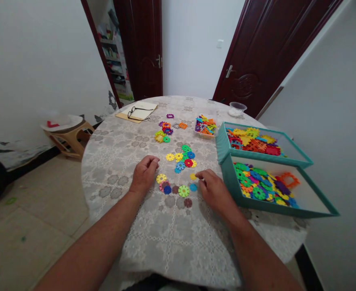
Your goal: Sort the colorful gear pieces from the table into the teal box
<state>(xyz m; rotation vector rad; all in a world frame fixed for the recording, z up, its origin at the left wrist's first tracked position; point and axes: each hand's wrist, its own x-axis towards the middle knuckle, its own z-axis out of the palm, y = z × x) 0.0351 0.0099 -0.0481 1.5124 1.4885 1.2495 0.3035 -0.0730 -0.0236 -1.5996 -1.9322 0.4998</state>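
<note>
Both my hands rest on a round table covered with a lace cloth. My left hand is loosely curled, fingertips together, just left of a yellow snowflake disc; nothing shows in it. My right hand lies knuckles up, fingers bent, its fingertips beside a small yellow disc and a blue disc. Between the hands lie several flat discs, among them a green one. A joined cluster of discs lies just beyond.
Two teal box halves, the near box and the far box, hold many coloured pieces at the right. A small tray of pieces, another disc cluster, a notebook with glasses and a clear bowl lie farther back. A stool stands at the left.
</note>
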